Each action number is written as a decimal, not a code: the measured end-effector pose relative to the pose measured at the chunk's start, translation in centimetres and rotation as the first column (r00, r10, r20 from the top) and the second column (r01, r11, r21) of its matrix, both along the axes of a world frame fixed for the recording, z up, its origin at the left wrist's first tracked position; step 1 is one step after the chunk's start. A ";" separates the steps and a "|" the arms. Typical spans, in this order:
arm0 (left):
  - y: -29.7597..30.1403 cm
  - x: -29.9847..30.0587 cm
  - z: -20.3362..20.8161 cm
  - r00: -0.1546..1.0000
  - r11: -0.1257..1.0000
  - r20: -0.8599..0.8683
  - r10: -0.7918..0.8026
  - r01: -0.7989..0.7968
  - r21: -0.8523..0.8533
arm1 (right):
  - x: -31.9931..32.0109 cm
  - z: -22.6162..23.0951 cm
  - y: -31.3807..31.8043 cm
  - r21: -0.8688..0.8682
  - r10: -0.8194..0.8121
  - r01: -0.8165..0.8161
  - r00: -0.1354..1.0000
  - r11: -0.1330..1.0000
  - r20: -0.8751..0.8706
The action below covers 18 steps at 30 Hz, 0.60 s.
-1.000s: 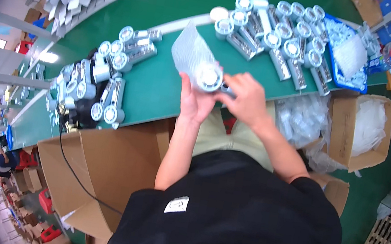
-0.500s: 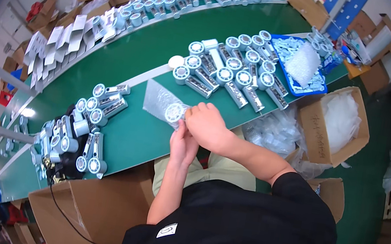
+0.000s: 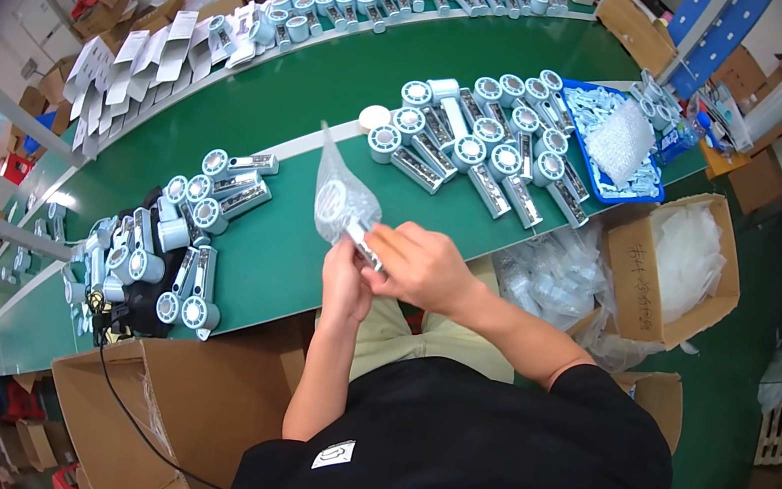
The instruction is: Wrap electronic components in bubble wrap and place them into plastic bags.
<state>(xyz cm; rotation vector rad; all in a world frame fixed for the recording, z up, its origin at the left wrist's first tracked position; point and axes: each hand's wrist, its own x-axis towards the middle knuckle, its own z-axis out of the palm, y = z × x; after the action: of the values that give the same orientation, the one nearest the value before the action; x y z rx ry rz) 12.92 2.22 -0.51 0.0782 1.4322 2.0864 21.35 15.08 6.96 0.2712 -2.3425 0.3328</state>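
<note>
Pale-blue fan (image 3: 351,226), head inside a clear sleeve (image 3: 334,173), held left of the blue tray (image 3: 631,197). I see the right hand's (image 3: 420,267) grip clenched on the handle (image 3: 360,239), the left hand's (image 3: 345,283) clasping lower, presumably to steady it.

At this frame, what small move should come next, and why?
Perhaps the right hand should ease the handheld device a little deeper into the clear bag. Its round head appears inside the plastic, while part of the handle sticks out at the right hand's fingers; the left hand sits just below, seemingly placed to steady things.
</note>
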 end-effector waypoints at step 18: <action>-2.9 -0.1 6.5 0.775 0.965 -0.581 -0.247 0.250 -0.077 | -1.4 -1.3 0.6 -0.818 0.041 0.110 0.986 0.564 0.160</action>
<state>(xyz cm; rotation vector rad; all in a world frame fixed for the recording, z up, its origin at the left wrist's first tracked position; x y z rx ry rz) 12.83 -0.64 5.97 0.9456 1.6454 1.9171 19.98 15.70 5.67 -0.2869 -2.0544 1.4342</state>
